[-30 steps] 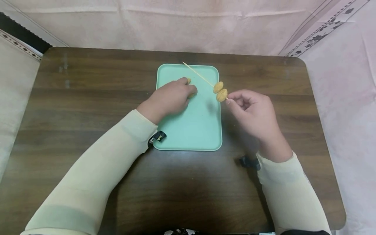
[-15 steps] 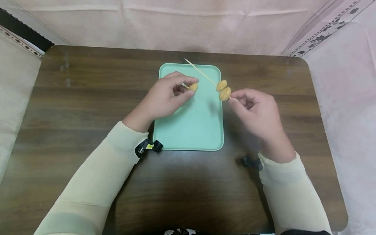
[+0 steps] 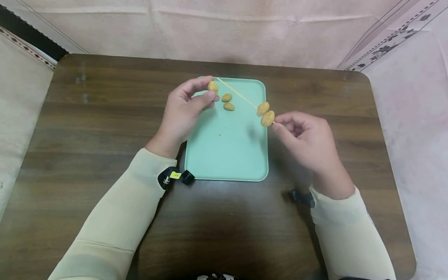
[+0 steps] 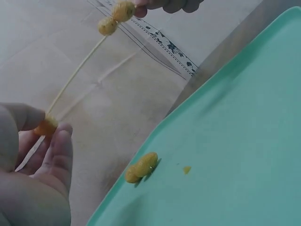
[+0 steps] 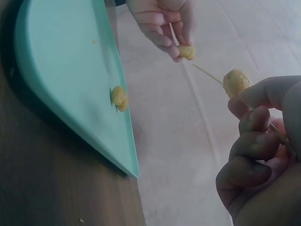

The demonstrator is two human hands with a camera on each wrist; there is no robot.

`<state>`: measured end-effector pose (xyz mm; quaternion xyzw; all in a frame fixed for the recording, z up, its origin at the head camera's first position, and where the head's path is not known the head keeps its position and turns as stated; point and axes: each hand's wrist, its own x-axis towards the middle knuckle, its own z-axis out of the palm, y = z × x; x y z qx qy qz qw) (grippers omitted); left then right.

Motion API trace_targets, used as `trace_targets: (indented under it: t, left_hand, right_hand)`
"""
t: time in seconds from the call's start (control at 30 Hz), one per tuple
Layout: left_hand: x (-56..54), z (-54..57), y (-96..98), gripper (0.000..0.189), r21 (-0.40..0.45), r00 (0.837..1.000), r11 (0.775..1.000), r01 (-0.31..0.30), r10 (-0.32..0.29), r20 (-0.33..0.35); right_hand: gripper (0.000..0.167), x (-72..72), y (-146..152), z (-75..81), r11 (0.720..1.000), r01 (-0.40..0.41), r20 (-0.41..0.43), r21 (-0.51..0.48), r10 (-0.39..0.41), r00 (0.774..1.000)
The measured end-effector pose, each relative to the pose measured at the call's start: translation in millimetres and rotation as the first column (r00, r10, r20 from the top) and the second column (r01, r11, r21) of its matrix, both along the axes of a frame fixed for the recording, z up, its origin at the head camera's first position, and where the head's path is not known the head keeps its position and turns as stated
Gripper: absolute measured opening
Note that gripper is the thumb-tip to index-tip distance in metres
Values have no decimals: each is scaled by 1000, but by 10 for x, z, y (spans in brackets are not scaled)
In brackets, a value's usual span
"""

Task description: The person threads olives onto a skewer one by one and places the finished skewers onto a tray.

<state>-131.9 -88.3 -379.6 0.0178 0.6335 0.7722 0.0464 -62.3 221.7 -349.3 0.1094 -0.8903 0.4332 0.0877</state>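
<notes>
My left hand (image 3: 180, 112) pinches a yellow, oval piece like a small potato (image 3: 212, 86) between thumb and fingers, over the far left of the mint-green tray (image 3: 227, 163). At the tray's right edge, my right hand (image 3: 308, 140) grips a thin wooden skewer (image 3: 238, 93) by its near end. Two small potatoes (image 3: 267, 118) are threaded on it, close to my fingertips. Its bare part slants up and left towards the piece in my left hand; whether the tip touches that piece I cannot tell. Two more small potatoes (image 4: 145, 165) lie on the tray, close together.
The tray rests on a brown wooden table (image 3: 105, 116). A small yellow crumb (image 4: 187, 169) lies on the tray, and another crumb (image 5: 82, 220) on the wood. Pale cloth (image 3: 224, 31) hangs behind the table. Each wrist wears a small black camera (image 3: 187, 177).
My left hand has picked a small potato off the tray, lifted it and moved left and away to the skewer's far end. My right hand has stayed nearly still.
</notes>
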Motion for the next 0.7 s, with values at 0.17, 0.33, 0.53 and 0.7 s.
trace_targets:
  t: [0.17,0.33,0.53,0.7]
  left_hand:
    - [-19,-50,-12,36,72,998,996,-60,59,13]
    - [-23,-90,-21,35,115,995,988,-99,101,-13]
    - [-27,-106,-32,35,109,992,987,-118,122,-36]
    - [-18,-117,-33,35,125,993,987,-101,108,-53]
  right_hand:
    - [7,24,-4,-4,1000,-23,-8,-9,23,1000]
    - [7,49,-16,9,999,-46,3,-28,46,999]
    - [8,59,-22,6,996,-79,-3,-33,79,997]
    - [9,58,-27,1,995,-93,-7,-37,93,996]
